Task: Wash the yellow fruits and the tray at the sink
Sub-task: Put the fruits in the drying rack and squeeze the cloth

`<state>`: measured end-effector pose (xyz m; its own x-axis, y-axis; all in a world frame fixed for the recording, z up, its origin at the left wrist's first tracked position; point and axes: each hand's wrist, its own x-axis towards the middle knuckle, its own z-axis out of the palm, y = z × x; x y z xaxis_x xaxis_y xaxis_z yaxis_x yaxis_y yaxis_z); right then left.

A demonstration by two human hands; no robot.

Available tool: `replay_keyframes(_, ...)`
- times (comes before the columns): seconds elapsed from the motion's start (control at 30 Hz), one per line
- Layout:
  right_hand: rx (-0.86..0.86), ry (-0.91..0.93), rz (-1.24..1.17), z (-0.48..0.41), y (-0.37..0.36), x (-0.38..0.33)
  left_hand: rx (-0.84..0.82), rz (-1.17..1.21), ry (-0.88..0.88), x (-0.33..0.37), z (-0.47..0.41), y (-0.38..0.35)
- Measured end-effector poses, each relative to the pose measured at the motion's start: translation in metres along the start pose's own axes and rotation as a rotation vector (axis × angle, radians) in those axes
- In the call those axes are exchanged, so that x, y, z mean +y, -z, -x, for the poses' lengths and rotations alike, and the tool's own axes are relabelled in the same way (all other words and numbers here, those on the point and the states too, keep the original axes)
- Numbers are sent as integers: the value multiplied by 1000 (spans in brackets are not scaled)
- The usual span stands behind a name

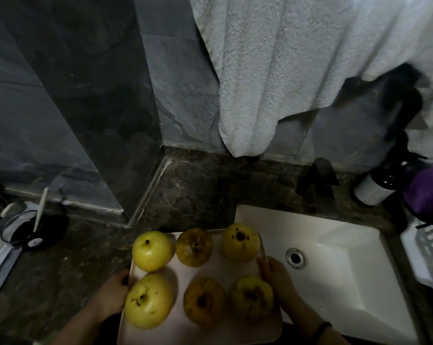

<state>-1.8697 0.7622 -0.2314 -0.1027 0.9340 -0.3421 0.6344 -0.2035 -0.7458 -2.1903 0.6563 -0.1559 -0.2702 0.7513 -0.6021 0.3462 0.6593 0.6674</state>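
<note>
head: worn high | looks steeply down | close over tray (200, 270) beside sink (335, 245)

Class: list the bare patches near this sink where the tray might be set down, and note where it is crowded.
Free: the sink basin, bare around its drain; the dark counter between the wall corner and the tray; the strip between tray and glass. Crowded: the right, with bottle and rack; six fruits fill the tray.
</note>
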Motion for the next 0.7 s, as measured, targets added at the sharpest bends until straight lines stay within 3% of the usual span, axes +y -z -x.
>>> replay_keyframes(0.1,42,18,-51,-3,17,-1,-57,30,-53,18,2,-2)
replay_keyframes(0.3,71,7,17,-3,67,-26,-65,312,-23,56,2,-4)
replay_keyframes(0.5,92,53,-67,0,114,-43,-78,259,-137,96,-2,6)
replay_keyframes(0.7,132,-20,-182,1,167,-62,-36,227,-281,151,4,-5)
